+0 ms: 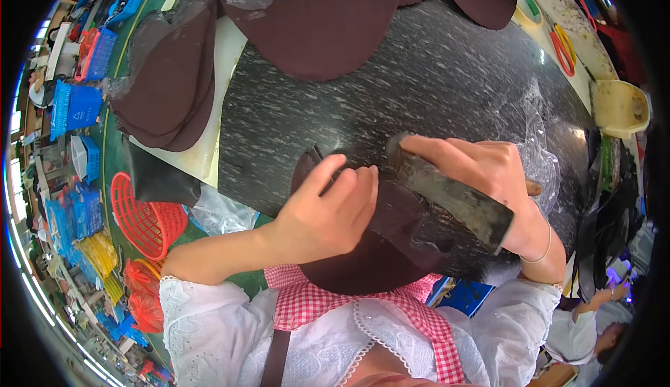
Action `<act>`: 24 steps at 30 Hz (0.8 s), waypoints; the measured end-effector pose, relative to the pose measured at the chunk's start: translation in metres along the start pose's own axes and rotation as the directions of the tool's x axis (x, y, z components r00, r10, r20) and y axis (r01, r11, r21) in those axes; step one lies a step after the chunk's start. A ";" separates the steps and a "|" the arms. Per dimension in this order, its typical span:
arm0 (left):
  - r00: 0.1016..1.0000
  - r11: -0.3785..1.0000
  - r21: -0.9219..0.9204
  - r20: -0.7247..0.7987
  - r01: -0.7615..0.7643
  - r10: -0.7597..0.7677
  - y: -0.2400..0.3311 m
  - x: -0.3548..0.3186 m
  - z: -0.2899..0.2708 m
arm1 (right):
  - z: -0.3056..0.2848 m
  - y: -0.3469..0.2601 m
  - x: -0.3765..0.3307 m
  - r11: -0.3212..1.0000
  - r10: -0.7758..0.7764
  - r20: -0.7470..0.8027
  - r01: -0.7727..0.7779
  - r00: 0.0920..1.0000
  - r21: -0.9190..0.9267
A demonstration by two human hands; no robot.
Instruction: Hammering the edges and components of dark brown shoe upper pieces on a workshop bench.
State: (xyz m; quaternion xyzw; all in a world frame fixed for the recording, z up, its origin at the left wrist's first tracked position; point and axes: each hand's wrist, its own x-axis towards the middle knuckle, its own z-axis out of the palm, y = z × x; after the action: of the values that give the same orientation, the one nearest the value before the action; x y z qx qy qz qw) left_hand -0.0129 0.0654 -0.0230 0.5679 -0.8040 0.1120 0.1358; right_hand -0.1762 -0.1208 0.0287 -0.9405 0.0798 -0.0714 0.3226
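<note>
Brown sheet [377, 261] may crease if the right hand [481, 167], fingers clasping the hammer [453, 202], slips toward the left hand [324, 212], fingers curled, pinch unclear.

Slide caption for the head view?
Right hand holding a worn grey metal hammer, left hand over a rounded dark brown sheet.

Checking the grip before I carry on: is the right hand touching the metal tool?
Touching. The head view shows the right hand closed over the metal tool, with fingers lying against its surface.
</note>
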 end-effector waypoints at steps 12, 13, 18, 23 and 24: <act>0.974 0.917 -0.397 -0.217 -0.027 -0.065 -0.016 -0.014 0.018 | -0.001 -0.011 0.004 0.989 -0.056 0.031 0.059 0.998 -0.133; 0.972 0.925 -0.379 -0.225 -0.023 -0.068 -0.019 -0.013 0.016 | -0.005 -0.013 0.010 0.982 -0.071 0.028 0.075 0.997 -0.171; 0.974 0.966 -0.234 -0.217 -0.108 0.056 -0.020 -0.019 -0.002 | 0.006 -0.004 0.001 0.985 -0.144 -0.014 0.142 0.990 -0.103; 0.826 0.825 0.252 -0.418 0.505 -0.378 -0.127 -0.062 -0.076 | -0.025 0.020 0.000 0.989 0.148 -0.376 -0.135 0.915 0.062; 0.823 0.771 0.341 -0.409 0.538 -0.394 -0.145 -0.063 -0.080 | -0.027 0.023 0.007 0.991 0.135 -0.381 -0.120 0.915 0.062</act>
State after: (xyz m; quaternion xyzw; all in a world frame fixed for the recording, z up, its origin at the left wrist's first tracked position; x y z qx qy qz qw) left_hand 0.1511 0.0996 0.0345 0.7418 -0.5560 0.3423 0.1530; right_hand -0.1764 -0.1562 0.0358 -0.8949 0.2013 -0.2346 0.3219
